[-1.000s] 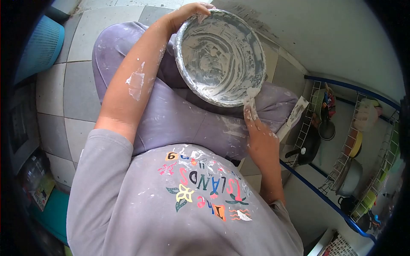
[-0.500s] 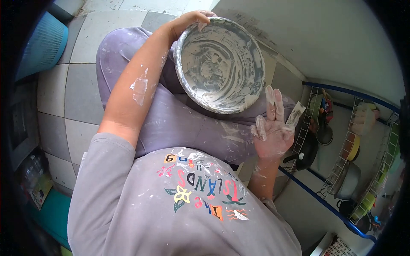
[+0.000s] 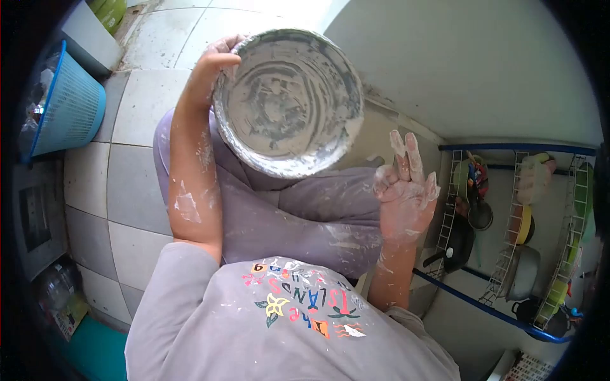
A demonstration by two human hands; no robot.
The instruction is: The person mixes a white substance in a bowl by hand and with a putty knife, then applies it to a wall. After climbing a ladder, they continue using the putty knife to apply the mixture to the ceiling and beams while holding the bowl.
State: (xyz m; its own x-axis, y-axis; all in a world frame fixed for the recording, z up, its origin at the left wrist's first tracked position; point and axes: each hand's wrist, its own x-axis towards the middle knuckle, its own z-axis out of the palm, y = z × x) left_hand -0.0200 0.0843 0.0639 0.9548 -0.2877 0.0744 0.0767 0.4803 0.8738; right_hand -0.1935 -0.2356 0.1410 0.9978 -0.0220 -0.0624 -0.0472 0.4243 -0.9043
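My left hand (image 3: 222,57) is closed on the left rim of a wide, round metal basin (image 3: 289,105), thumb over the edge and the other fingers partly hidden behind it. The basin tips toward me, its inside smeared with a pale, wet, plaster-like paste. To the right and below it, my right hand (image 3: 406,197) is raised palm toward me, apart from the basin. Two of its fingers stretch out, others are partly bent, and whitish paste coats the fingertips. I can make out nothing held in it.
A blue metal rack (image 3: 515,152) with pans and utensils stands at right against the wall (image 3: 470,63). At left on the tiled floor (image 3: 140,190) is a blue plastic basket (image 3: 76,105) with things inside. My folded legs lie under the basin.
The basin and my left hand have shifted left in view. My right hand stays raised at nearly the same place; a pale flat piece seen by its thumb earlier no longer shows.
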